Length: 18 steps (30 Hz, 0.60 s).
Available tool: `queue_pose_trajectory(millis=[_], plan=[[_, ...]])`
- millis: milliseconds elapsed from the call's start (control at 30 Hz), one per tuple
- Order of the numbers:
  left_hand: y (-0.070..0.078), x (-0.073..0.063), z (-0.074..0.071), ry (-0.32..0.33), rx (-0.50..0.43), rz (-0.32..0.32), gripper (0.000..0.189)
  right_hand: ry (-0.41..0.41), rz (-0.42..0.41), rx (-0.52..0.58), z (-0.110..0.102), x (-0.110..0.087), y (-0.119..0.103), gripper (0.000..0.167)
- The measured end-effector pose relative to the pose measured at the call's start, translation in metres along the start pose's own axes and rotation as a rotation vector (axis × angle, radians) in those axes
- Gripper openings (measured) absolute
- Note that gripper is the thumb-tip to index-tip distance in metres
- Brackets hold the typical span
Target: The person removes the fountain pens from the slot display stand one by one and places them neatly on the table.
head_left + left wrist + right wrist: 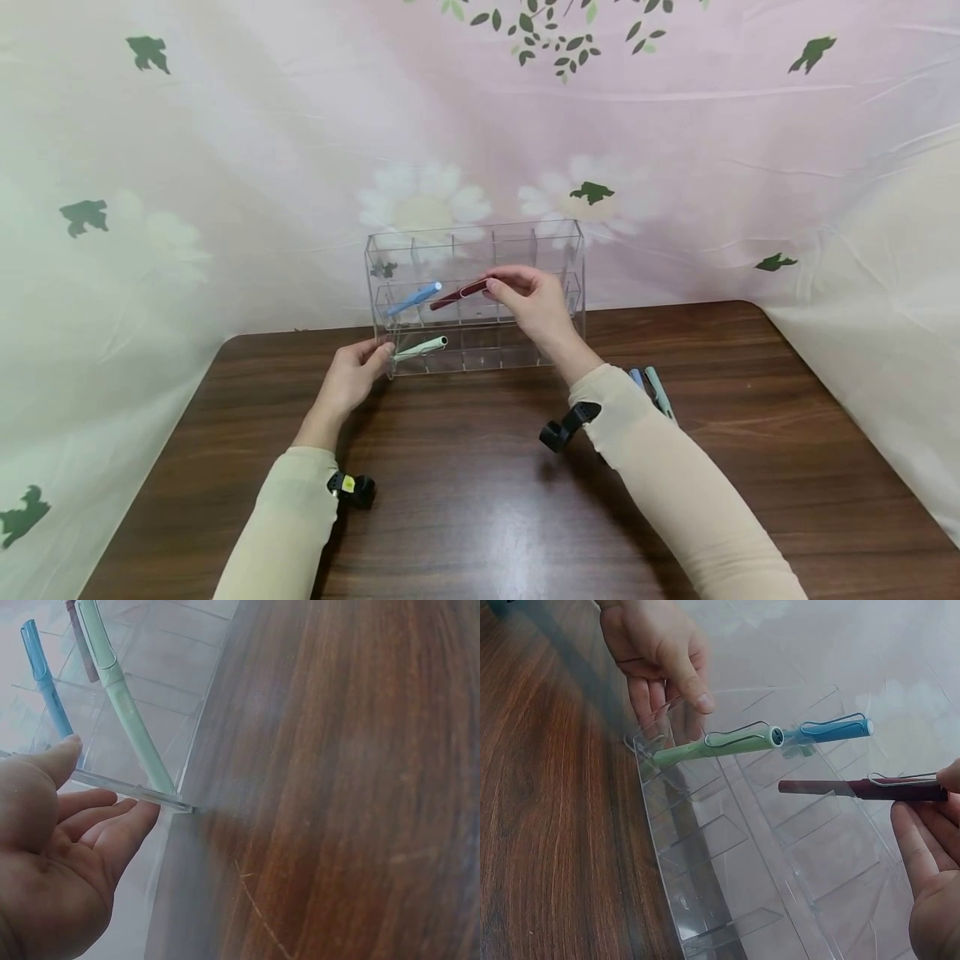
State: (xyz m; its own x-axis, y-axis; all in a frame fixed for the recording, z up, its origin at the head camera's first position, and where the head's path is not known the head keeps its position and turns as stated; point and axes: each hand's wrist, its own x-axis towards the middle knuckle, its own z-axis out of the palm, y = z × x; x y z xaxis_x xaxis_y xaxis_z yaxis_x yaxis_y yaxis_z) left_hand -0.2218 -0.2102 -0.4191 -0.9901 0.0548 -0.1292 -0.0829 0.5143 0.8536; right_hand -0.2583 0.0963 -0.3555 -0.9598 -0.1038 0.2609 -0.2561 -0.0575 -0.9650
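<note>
In my right hand (542,312) I pinch a dark red pen (456,295) by its clip end, thumb on one side and fingers on the other. Its bare end points left, over the middle tier of a clear acrylic pen organizer (482,360). My left hand (350,377) grips the organizer's left side wall, with the thumb on one face and the fingers along the other. Leaning in the leftmost slots are a light green pen (739,740) at the front and a blue pen (832,731) one tier behind it, clip ends up.
On the brown wooden table (465,500), a blue pen (637,377) and a grey-green pen (660,392) lie right of the organizer, partly hidden by my right sleeve. A printed cloth backdrop (300,167) hangs close behind the organizer.
</note>
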Motion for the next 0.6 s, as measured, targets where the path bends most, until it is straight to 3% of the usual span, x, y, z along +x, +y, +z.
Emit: queue_pose_trajectory(millis=[300, 600], plan=[[-0.0003, 0.0023, 0.0011, 0.006, -0.003, 0.010, 0.056, 0.086, -0.091, 0.029, -0.0014, -0.0003, -0.0003, 0.024], [-0.0012, 0.0003, 0.0007, -0.004, -0.035, -0.009, 0.059, 0.110, -0.172, 0.073, -0.0049, -0.0020, 0.0034, 0.023]])
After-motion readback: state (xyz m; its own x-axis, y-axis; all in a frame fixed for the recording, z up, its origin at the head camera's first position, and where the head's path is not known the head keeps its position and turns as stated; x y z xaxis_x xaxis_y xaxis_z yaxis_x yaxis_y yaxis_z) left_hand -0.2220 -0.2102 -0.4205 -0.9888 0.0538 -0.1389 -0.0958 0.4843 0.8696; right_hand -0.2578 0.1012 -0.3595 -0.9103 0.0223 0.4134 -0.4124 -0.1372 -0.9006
